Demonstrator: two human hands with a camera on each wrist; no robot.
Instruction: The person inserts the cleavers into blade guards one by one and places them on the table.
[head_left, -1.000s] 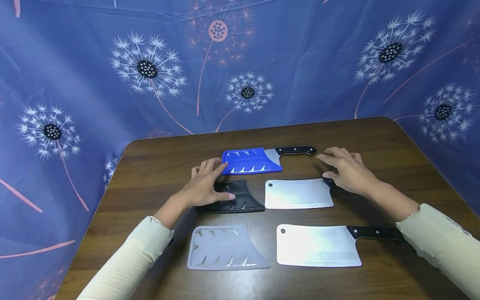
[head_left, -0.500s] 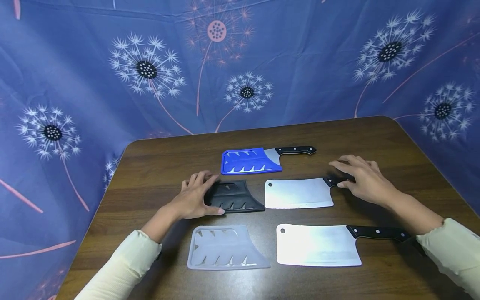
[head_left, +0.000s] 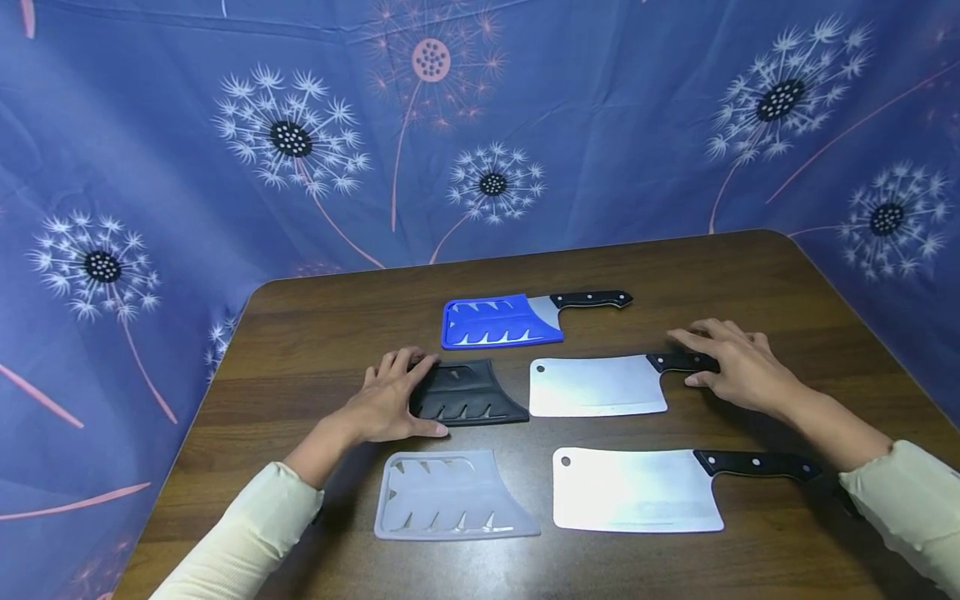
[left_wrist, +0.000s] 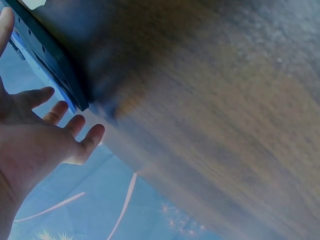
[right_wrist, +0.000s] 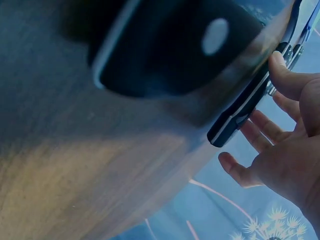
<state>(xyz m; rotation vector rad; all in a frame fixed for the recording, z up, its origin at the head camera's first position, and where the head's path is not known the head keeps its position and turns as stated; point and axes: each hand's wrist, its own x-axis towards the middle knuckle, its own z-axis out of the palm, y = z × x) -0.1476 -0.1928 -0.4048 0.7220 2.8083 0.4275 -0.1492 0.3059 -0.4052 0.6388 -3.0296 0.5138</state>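
My left hand (head_left: 378,407) is at the left end of a black blade cover (head_left: 472,392), fingers spread by its far corner and thumb beside its near edge. The left wrist view shows loose, parted fingers next to the cover (left_wrist: 52,57). An uncovered cleaver (head_left: 596,387) lies to the cover's right. Over its black handle (head_left: 681,362) hovers my right hand (head_left: 746,368), thumb on the near side and fingers on the far side. In the right wrist view, that handle (right_wrist: 242,102) runs between thumb and relaxed fingers.
Farther back lies a cleaver (head_left: 543,310) in a blue cover (head_left: 495,323). Closer to me are a translucent white cover (head_left: 450,496) and a second bare cleaver (head_left: 637,492), whose handle (right_wrist: 165,45) looms in the right wrist view. Dandelion-print cloth (head_left: 600,125) hangs behind the wooden table (head_left: 337,308).
My left hand has drawn back leftward from over the black cover to its left end. My right hand has shifted right and toward me, along the middle cleaver's handle.
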